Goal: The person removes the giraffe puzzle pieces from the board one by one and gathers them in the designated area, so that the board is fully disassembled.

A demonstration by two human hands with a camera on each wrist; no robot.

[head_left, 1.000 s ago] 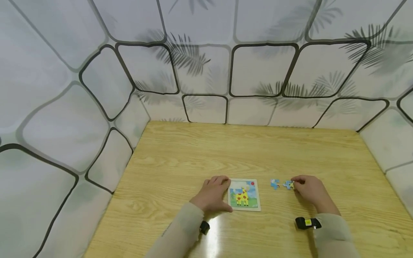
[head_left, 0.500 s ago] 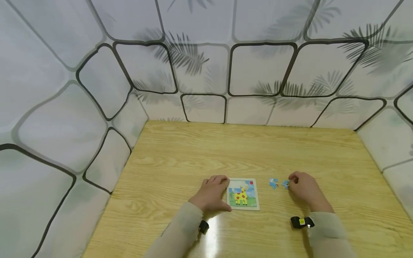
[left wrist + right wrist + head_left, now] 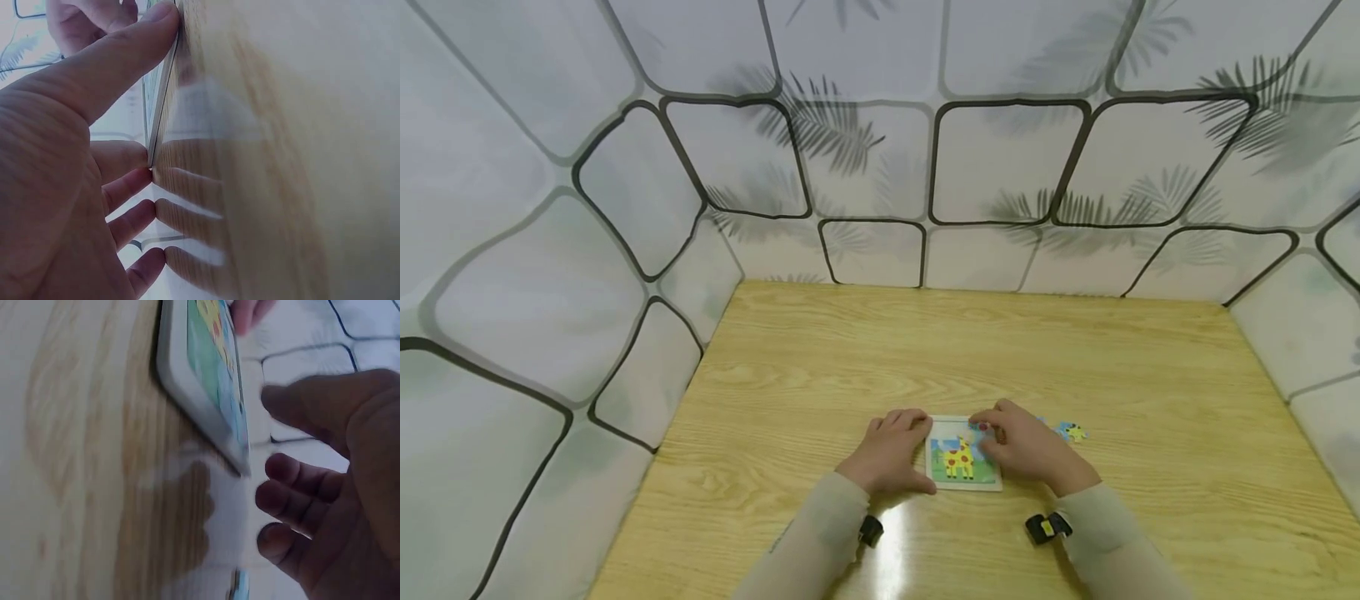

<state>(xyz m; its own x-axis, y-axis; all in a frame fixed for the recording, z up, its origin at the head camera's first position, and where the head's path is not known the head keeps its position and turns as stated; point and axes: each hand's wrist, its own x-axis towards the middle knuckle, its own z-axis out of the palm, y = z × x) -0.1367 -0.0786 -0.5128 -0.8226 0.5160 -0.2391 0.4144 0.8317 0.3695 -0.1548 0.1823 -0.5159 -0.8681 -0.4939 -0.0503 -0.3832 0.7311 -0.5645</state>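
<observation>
A square jigsaw puzzle (image 3: 962, 489) with a pale frame and a yellow, red-spotted giraffe picture lies flat on the table. My left hand (image 3: 889, 454) grips its left side, the thumb at the near corner and the index finger at the far corner. In the left wrist view, the thumb (image 3: 119, 56) lies along the frame's edge. My right hand (image 3: 1026, 446) is over the puzzle's far right corner, index fingertip by the red dot. The right wrist view shows its thumb (image 3: 300, 403) apart from the other fingers; its index finger is hidden there.
A loose blue and yellow puzzle piece (image 3: 1072, 432) lies on the wooden table (image 3: 880, 350) right of the puzzle. A second blue piece (image 3: 1040, 420) is mostly hidden behind the right hand. Patterned cloth walls (image 3: 985, 167) enclose the table's back and sides.
My right hand has moved left from the loose puzzle pieces to the puzzle's far right corner. The two loose pieces stay on the table, and my left hand has barely moved.
</observation>
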